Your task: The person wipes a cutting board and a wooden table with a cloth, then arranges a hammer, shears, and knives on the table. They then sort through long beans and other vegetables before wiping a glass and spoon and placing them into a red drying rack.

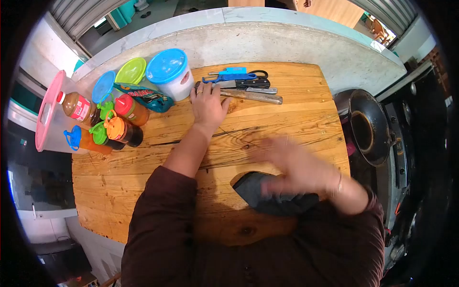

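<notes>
My left hand (208, 104) rests flat on the wooden board (287, 124), fingers spread, its fingertips against the handle end of a wooden-handled tool (256, 96). A ring shows on one finger. My right hand (291, 168) is blurred by motion and lies over a dark grey cloth (267, 196) near the board's front edge; whether it grips the cloth I cannot tell. Behind the left hand lie a black-handled knife (251, 82), blue-handled scissors (234, 76) and a blue peeler (233, 71).
At the back left stand a white tub with a blue lid (169, 74), a snack packet (143, 94), several sauce bottles (125, 129) and green and blue lids. A pink-rimmed clear container (48, 115) hangs off the left edge. A dark wok (368, 126) sits on the stove to the right.
</notes>
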`<state>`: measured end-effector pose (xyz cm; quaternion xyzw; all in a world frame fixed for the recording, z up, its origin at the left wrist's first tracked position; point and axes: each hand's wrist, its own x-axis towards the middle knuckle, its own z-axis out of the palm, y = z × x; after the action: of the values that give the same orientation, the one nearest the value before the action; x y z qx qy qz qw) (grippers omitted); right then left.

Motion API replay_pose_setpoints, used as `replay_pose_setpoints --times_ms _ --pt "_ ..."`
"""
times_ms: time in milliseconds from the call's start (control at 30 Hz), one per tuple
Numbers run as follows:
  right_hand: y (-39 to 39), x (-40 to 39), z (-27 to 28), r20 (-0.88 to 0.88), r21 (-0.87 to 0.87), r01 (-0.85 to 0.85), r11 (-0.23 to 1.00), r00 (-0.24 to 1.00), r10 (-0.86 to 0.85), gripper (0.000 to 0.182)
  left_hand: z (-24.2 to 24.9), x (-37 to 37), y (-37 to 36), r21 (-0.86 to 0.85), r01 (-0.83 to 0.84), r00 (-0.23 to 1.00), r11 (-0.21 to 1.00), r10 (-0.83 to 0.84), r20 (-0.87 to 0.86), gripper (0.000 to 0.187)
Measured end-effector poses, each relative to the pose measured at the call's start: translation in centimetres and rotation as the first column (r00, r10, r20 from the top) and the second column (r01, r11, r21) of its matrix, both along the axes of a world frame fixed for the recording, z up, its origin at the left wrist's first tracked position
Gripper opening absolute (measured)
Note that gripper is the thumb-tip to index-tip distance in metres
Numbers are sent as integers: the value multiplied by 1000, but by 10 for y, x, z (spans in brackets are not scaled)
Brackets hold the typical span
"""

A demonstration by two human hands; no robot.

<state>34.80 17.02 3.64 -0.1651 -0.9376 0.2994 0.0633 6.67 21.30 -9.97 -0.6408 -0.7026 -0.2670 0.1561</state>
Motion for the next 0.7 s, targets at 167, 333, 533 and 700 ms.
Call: replay_pose_setpoints --times_ms 167,333,533,700 --pt "-81 54 -38 194 238 -48 970 981 0 53 20 22 -5 36 104 994 994 -105 17 51" --pt "-16 100 -62 -56 299 604 739 784 -618 23 31 49 -5 66 228 969 971 -233 77 49" --pt "145 62 -11 -413 92 925 368 372 -831 49 40 89 -24 17 401 911 916 -400 95 36" --pt "283 -24 -145 74 427 659 618 656 -751 56 29 97 -18 -60 363 927 930 -353 128 32"
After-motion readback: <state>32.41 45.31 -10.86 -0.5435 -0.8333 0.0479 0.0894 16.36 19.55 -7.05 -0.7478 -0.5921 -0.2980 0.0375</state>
